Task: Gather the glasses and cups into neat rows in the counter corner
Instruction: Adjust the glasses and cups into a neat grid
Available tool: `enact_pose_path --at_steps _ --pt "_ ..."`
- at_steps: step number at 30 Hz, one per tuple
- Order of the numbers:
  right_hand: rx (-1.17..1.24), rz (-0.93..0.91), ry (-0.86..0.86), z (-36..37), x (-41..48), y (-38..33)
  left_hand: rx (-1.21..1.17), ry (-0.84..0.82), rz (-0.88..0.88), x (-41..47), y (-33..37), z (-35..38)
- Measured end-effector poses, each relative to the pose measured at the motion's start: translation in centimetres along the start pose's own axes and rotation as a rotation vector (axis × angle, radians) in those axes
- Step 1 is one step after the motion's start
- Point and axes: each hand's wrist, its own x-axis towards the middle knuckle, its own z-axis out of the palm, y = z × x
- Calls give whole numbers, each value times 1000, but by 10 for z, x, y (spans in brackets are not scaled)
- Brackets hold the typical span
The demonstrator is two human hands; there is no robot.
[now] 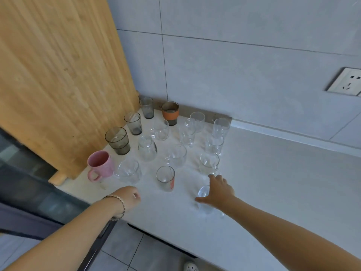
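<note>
glasses rowed in counter corner, board left

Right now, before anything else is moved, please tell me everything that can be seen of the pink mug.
The pink mug stands upright on the counter, at the near left end of the group, beside the foot of the leaning wooden cutting board. It looks ceramic, matt pink with speckles, and its one loop handle points toward the person. Its inside seems empty. A clear glass stands close on its right; contact cannot be told. The left hand is near but apart from it.
</note>
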Motion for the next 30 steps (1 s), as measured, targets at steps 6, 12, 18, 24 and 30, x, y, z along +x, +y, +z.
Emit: enact_pose_path --at_steps 6,12,18,24,30 --pt "-19 -210 -29 -90 54 -36 70 123 57 36 22 -71" --pt "-27 -256 31 -140 111 -85 81 179 86 75 28 -136" --pt "-30 -213 24 -150 162 -127 98 132 95 144 14 -186" --pt "41 -84 27 -150 207 -169 166 95 235 232 5 -239" --pt "44 65 28 -152 247 -195 239 40 343 315 2 -272"
